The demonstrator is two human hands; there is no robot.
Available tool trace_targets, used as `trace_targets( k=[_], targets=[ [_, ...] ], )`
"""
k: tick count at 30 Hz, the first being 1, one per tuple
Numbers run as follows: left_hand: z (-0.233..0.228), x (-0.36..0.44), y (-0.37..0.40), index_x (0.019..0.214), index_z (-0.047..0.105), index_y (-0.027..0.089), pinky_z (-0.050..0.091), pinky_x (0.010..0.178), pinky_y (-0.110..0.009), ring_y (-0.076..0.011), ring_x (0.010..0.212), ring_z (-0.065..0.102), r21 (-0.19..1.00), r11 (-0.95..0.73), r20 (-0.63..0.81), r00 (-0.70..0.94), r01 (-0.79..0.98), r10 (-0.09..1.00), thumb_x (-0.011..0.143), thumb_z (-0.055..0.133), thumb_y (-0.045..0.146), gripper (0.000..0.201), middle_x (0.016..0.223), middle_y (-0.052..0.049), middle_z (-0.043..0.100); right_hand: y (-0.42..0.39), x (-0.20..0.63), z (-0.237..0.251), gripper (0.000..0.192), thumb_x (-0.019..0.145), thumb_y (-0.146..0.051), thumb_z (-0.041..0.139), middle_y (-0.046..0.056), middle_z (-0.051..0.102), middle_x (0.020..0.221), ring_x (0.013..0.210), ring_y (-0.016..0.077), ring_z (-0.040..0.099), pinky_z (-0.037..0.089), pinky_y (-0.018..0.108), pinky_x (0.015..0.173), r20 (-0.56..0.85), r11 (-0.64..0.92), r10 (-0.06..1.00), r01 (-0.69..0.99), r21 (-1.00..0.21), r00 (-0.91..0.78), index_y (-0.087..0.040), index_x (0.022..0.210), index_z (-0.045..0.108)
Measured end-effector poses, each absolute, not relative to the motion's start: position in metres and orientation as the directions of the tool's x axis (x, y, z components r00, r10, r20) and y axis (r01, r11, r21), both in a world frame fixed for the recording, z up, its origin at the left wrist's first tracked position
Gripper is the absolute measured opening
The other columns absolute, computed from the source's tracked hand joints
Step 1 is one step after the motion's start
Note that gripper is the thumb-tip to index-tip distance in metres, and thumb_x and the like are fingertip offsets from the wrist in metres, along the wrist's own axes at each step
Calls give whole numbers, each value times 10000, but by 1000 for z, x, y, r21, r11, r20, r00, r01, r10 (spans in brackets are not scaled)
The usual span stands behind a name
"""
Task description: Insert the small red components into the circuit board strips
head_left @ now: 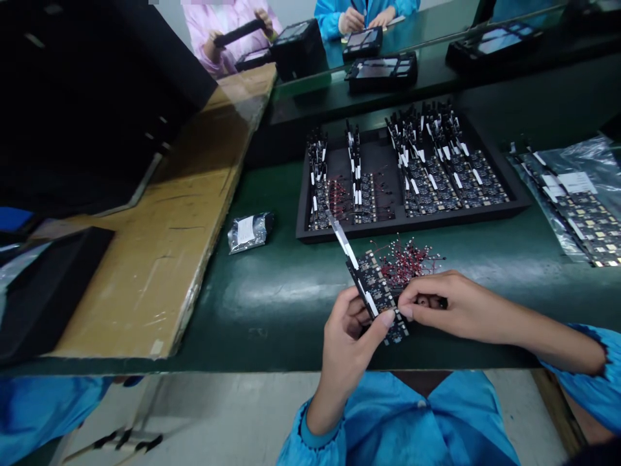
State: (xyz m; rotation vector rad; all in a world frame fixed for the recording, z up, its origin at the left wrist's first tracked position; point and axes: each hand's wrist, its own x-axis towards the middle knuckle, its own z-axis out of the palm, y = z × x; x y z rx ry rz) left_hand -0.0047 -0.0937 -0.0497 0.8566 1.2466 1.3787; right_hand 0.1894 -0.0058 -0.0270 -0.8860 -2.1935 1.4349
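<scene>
My left hand point(342, 343) grips the lower end of a dark circuit board point(374, 281), which is tilted over the front of the green bench. A white strip and a thin ribbon-like piece run along the board's upper left edge. At the board's right edge, my right hand point(449, 304) is closed in a pinch; whatever lies between thumb and finger is too small to name. Just behind that hand sits a tangled pile of small parts with red and black wires point(407, 259), partly hidden by the fingers.
Beyond the pile, a black foam tray point(349, 233) holds rows of upright circuit boards point(431, 184). Plastic-bagged boards point(582, 207) lie right; a small silver packet point(250, 232) lies left. Cardboard point(194, 226) covers the left side. Two co-workers sit opposite, near black devices point(383, 68).
</scene>
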Motion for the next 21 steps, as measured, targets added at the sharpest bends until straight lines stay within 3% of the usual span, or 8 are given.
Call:
trace_targets(
  k=[9, 14, 21],
  targets=[
    [-55, -9, -96, 1168, 673, 197, 612, 756, -414, -364, 892, 781, 970, 110, -145, -153, -219, 977, 781, 813, 162, 413, 1007, -138, 842, -6, 188, -25, 116, 863, -432, 643, -41, 693, 683, 559, 169, 608, 469, 274, 471, -15, 233, 657, 222, -947, -753, -341, 869, 715],
    [-55, -10, -97, 1168, 673, 195, 602, 740, -403, -347, 856, 779, 971, 101, -128, -111, -217, 986, 791, 805, 161, 400, 989, -137, 842, -5, 188, -15, 193, 933, -412, 602, -24, 674, 673, 584, 163, 604, 476, 264, 513, -141, 158, 599, 289, -944, -788, -274, 870, 721],
    [-56, -8, -96, 1155, 691, 258, 607, 731, -435, -360, 837, 771, 970, 111, -141, -133, -216, 981, 787, 805, 172, 394, 996, -120, 836, -7, 186, -29, 138, 900, -409, 595, -52, 663, 580, 484, 152, 615, 450, 244, 403, -8, 250, 646, 221, -943, -763, -341, 856, 706]
  ],
)
